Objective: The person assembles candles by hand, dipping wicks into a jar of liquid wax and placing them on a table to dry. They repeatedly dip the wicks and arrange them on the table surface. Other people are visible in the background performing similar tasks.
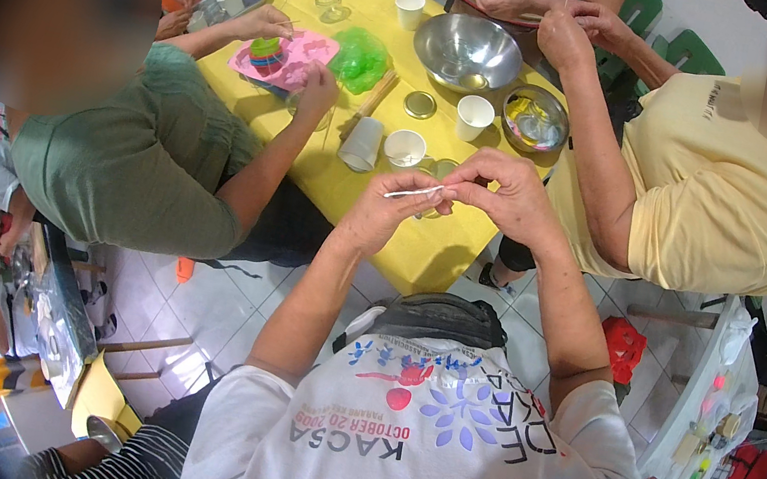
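A short, thin white strip (412, 191), perhaps cord, runs across the fingers of my left hand (381, 207). Thumb and fingers of that hand are closed on it. At its right end, my right hand (510, 198) pinches with the fingertips, touching the left fingers. Both hands are raised over the near edge of the yellow table (425, 265). Just beyond them stands a white paper cup (406, 148) with something pale inside. A frosted cup (360, 144) is tipped beside it. Clear glass behind my fingers is partly hidden.
Farther back are another paper cup (474, 118), a steel bowl (467, 54), a smaller bowl (535, 120) with yellow pieces, a gold lid (419, 104), a green plastic bag (360, 60) and a pink mold (310, 50). People sit close at left and right, working with their hands.
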`<state>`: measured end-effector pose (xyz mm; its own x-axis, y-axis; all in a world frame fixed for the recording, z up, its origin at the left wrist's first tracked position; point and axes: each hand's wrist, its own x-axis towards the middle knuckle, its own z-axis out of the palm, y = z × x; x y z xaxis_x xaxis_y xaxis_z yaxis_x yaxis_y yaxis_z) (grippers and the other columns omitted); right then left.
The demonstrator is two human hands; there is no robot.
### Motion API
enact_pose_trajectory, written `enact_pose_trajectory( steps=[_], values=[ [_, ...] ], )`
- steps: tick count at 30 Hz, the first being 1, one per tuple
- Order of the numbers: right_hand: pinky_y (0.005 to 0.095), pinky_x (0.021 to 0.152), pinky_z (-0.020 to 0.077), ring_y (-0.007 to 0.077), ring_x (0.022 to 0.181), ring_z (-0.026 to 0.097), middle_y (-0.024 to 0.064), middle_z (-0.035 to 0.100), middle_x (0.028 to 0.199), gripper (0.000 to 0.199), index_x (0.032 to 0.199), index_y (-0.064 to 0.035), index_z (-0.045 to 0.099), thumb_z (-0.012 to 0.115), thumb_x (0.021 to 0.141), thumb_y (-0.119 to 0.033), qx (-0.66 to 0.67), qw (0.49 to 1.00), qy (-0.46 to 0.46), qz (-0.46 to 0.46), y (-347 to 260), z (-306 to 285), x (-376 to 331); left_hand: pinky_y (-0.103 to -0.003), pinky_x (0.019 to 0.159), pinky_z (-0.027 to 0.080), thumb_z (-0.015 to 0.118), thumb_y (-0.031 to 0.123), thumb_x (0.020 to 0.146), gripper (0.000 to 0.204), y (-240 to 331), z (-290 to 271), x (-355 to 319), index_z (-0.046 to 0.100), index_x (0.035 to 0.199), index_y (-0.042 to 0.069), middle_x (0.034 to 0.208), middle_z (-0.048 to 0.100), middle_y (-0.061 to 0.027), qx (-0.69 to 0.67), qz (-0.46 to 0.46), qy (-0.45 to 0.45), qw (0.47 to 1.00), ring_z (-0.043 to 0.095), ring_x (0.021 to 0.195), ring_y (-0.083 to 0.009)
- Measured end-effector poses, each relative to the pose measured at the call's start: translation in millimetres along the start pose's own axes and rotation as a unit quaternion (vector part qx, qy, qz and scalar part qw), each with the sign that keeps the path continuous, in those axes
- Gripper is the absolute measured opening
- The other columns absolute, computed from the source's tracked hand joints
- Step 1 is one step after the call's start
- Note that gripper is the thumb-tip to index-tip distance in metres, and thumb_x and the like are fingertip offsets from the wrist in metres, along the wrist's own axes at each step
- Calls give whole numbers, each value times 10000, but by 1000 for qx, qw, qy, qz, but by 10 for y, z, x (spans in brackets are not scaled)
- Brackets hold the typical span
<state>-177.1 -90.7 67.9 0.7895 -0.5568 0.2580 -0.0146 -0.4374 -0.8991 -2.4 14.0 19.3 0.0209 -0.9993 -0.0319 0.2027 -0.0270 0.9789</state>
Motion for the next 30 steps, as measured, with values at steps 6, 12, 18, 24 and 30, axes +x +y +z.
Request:
enact_pose_trajectory(
  steps=[6,12,18,24,30],
  values=[
    [284,658,475,155,719,621,64,662,792,140,908,-36,723,695,831,-149,-40,998,-18,-33,-86,-78,11,-275,815,469,658,153,897,160,-17,66,41,692,985,25,853,680,-50,-114,39,-11,993,633,834,-132],
    [298,656,477,192,733,630,83,664,802,147,908,-20,711,676,843,-147,-63,995,2,-74,-140,-81,31,-274,790,481,653,92,886,108,55,121,26,689,960,22,832,676,-51,-154,51,25,986,634,804,-131],
    [312,647,476,224,723,629,104,659,793,136,889,-20,703,684,821,-136,-108,988,25,-103,-222,-60,51,-263,777,480,659,63,874,100,114,209,2,680,962,19,856,676,-59,-172,78,57,980,632,808,-131],
    [309,638,472,205,716,629,107,664,801,146,900,-5,699,682,820,-126,-118,989,33,-82,-271,-87,46,-262,770,481,649,50,878,89,144,268,19,662,957,10,877,676,-72,-185,97,86,974,629,814,-130],
    [269,619,459,126,692,602,65,653,782,167,923,6,690,671,863,-148,-32,996,39,-80,-262,-133,85,-262,773,481,648,55,881,80,227,268,10,652,947,9,880,675,-77,-200,99,67,972,629,816,-131]
  ],
)
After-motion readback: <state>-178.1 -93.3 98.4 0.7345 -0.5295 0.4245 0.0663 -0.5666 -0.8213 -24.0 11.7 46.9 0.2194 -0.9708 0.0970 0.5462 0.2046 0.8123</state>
